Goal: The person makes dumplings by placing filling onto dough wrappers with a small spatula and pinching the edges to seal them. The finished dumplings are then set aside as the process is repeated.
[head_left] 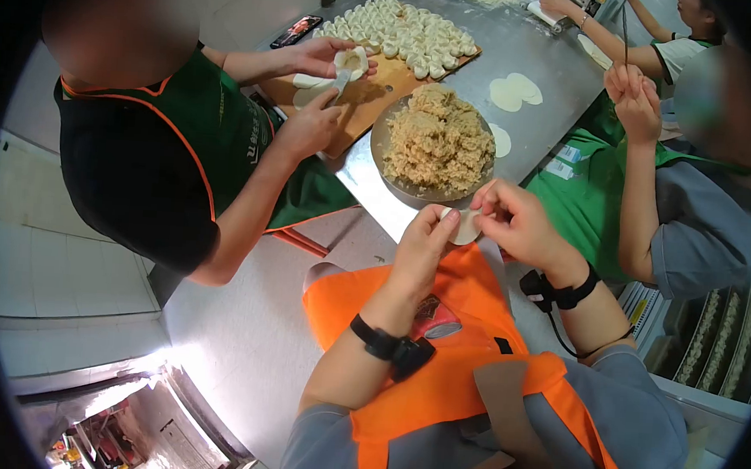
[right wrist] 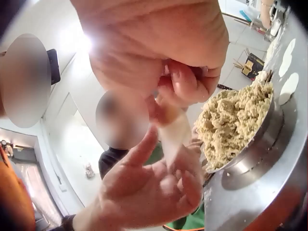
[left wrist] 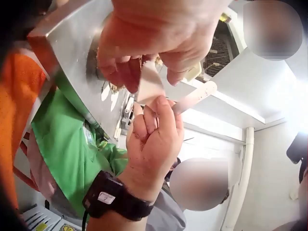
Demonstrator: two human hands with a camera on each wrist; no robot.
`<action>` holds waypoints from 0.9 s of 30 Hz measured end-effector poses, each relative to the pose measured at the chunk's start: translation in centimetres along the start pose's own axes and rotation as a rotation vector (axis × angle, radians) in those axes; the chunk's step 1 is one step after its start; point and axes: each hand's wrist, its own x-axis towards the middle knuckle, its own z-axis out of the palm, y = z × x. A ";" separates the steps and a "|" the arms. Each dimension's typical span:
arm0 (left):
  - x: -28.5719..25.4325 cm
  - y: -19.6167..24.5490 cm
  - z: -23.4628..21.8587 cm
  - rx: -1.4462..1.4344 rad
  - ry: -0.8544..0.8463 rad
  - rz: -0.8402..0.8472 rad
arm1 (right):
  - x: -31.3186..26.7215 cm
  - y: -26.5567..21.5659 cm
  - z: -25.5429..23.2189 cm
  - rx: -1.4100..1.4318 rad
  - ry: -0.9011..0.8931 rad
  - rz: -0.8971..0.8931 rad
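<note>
A round, pale dumpling wrapper [head_left: 464, 229] is held between both hands, just in front of the filling bowl. My left hand [head_left: 424, 248] pinches one side of it, thumb on top. My right hand [head_left: 522, 224] pinches the opposite edge with thumb and fingertips, its other fingers curled in. In the left wrist view the wrapper [left wrist: 150, 85] looks folded to a point between the hands. A pale flat handle with a rounded end [left wrist: 197, 96] juts out beside the right hand's fingers there. The right wrist view shows the wrapper [right wrist: 174, 137] blurred above the left palm.
A metal bowl [head_left: 383, 168] heaped with filling [head_left: 437, 139] stands at the table's near edge. Flat wrappers [head_left: 515, 92] lie beyond it. A wooden board [head_left: 361, 118] carries rows of dumplings [head_left: 397, 29]. A person at left fills a wrapper [head_left: 350, 61]; others sit at right.
</note>
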 end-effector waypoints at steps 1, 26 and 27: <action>0.1 -0.1 -0.3 -0.009 -0.003 -0.001 | -0.3 0.4 0.5 -0.065 -0.009 -0.071; 4.0 -3.4 -2.7 -0.202 0.148 0.013 | 1.5 4.5 -1.4 -0.940 0.122 -0.153; 4.6 -3.7 -2.8 -0.217 0.116 0.044 | 1.6 4.7 -1.2 -0.946 0.122 -0.148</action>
